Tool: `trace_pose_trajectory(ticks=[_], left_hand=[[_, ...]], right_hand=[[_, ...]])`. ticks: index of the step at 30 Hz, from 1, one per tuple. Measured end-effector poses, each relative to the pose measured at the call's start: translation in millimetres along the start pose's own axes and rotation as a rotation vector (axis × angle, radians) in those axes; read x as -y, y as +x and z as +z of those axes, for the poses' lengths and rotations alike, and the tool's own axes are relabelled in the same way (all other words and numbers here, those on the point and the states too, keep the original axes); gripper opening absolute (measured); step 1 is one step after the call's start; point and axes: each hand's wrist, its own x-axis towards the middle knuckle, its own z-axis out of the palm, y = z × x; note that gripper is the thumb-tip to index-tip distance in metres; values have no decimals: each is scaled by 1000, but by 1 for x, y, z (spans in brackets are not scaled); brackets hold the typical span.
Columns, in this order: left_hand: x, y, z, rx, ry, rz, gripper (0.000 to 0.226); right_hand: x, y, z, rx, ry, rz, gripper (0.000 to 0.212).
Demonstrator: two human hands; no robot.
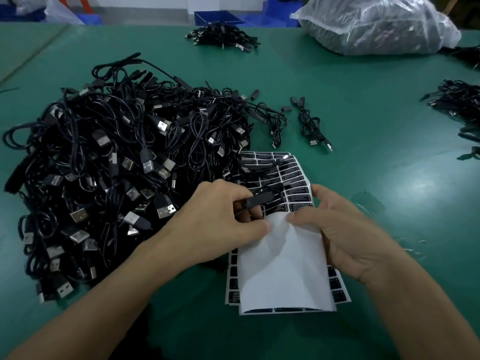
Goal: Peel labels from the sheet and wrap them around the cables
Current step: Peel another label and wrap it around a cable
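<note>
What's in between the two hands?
The label sheet, folded so its white back shows; the left hand and right hand both pinch it. Seen in the head view.

Big pile of cables [117, 165] sits on the table [363, 178], left of centre; just to its right, at the near side, lie the label sheets [283, 268], their far edge tucked against the pile; left hand [223, 216] and right hand [345, 235] meet over the middle of the sheets, left hand holding a single cable [259, 200] above them, right hand pinching the top sheet's edge; two loose cables [311, 126] lie right of the pile, beyond the sheets; farther back, a small heap [223, 38] at centre and a bag [376, 24] to its right (both well apart from the hands); another heap [457, 100] lies at the right edge; bins [218, 18] stand behind the table.
</note>
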Motion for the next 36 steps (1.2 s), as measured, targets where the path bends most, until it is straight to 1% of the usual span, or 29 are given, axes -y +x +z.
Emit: trace_pose_trajectory(ticks=[3, 5, 6, 8, 11, 17, 21, 31, 34, 35, 36], left_hand=[[1, -1, 2, 25, 6, 18, 17], [2, -1, 3, 25, 41, 24, 19], [2, -1, 4, 21, 42, 31, 21], [1, 0, 2, 13, 24, 51, 22], [-1, -1, 1, -1, -1, 46, 18], [0, -2, 2, -31, -1, -6, 17], [-1, -2, 3, -42, 54, -19, 15], [-2, -1, 1, -46, 39, -29, 15], [-4, 0, 0, -44, 26, -45, 16], [-4, 0, -1, -54, 21, -56, 16], [-5, 0, -2, -71, 19, -65, 16]], right_hand=[[0, -1, 1, 51, 26, 19, 60], [0, -3, 3, 85, 0, 35, 67], [1, -4, 5, 96, -14, 33, 65], [1, -4, 8, 102, -18, 16, 52], [1, -3, 10, 77, -3, 12, 46], [-1, -2, 13, 12, -30, -3, 46], [0, -2, 14, -35, -51, 6, 45], [2, -5, 16, -31, -53, 18, 36], [2, -6, 13, -55, -54, 38, 42], [1, -7, 11, -91, -92, 26, 46], [1, -9, 8, -145, -201, -4, 51]])
